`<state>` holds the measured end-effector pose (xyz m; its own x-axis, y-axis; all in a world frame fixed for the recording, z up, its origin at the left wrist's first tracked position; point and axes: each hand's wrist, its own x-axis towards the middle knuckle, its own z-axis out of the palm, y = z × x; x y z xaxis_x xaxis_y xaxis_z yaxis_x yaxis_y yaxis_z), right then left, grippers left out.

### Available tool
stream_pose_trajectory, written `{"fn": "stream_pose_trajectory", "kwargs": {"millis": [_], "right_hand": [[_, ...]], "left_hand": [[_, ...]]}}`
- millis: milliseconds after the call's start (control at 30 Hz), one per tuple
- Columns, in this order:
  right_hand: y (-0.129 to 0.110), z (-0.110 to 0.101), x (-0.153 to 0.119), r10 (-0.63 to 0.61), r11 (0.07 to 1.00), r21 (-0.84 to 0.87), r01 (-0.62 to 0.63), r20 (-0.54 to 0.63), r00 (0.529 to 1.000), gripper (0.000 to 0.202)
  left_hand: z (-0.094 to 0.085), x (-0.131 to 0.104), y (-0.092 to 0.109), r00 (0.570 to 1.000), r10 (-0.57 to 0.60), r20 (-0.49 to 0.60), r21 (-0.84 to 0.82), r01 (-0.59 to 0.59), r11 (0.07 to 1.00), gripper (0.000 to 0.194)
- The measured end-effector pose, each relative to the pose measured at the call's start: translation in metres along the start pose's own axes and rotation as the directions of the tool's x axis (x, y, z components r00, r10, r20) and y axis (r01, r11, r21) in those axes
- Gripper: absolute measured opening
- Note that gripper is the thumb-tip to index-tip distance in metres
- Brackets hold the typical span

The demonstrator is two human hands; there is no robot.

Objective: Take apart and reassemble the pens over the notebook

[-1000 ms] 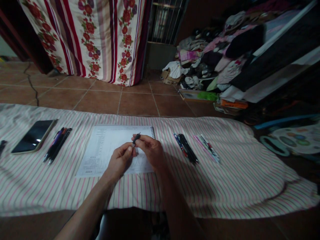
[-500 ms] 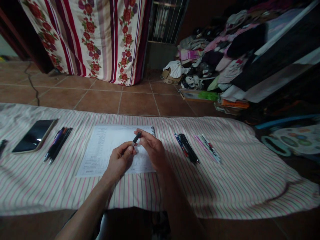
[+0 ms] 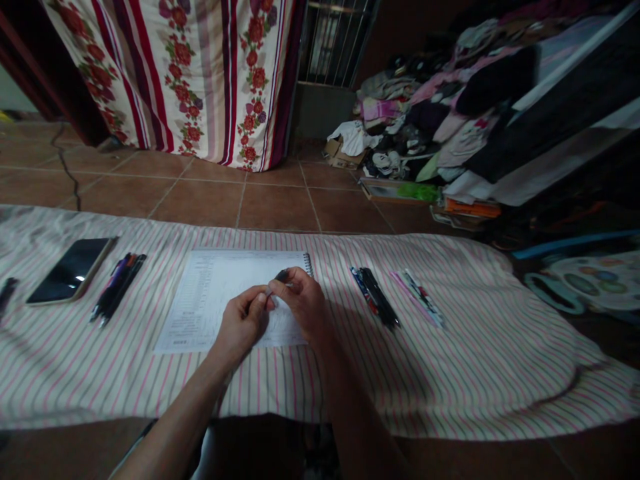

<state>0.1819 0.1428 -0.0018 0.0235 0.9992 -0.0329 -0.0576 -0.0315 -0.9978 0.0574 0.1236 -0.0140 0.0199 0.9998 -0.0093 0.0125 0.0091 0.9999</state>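
The small dark pen-like piece was above the printed page of the spiral notebook, between the two hands. The left hand pinched its lower end with thumb and finger; the right hand was closed narrowly around its upper part, and the fingers covered most of it, so I could not tell if it was one part or several.

In my judgement, the piece could slip if either pinch became loose, because the grip was only at the fingertips. If it had a loose part inside, a sudden pull might let this part fall and roll on the striped cloth.

To the right of the notebook lay black pens and, beyond them, pale pens. To the left lay another pen group, just beside the phone. A wide sweep of a forearm could disturb these groups.
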Motion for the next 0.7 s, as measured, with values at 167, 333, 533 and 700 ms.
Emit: {"fn": "stream_pose_trajectory", "kwargs": {"millis": [167,333,533,700], "right_hand": [[-0.004,-0.003,-0.002,-0.072,0.997,0.041,0.069,0.058,0.996,0.023],[-0.005,-0.004,-0.003,-0.070,0.997,0.031,0.068,0.053,0.996,0.021],[0.000,0.001,0.001,-0.033,0.996,-0.079,0.028,-0.069,0.997,0.024],[-0.004,0.007,-0.004,-0.068,0.968,-0.249,0.023,-0.173,0.983,0.028]], "left_hand": [[0.000,0.001,-0.001,1.000,-0.014,0.011,-0.034,0.015,0.999,0.023],[0.000,0.000,-0.005,1.000,0.020,0.002,-0.022,-0.020,1.000,0.023],[0.000,-0.002,-0.007,0.995,0.091,-0.038,0.085,-0.087,0.993,0.019],[0.002,-0.005,-0.007,0.988,0.137,-0.075,0.184,-0.121,0.976,0.013]]}}
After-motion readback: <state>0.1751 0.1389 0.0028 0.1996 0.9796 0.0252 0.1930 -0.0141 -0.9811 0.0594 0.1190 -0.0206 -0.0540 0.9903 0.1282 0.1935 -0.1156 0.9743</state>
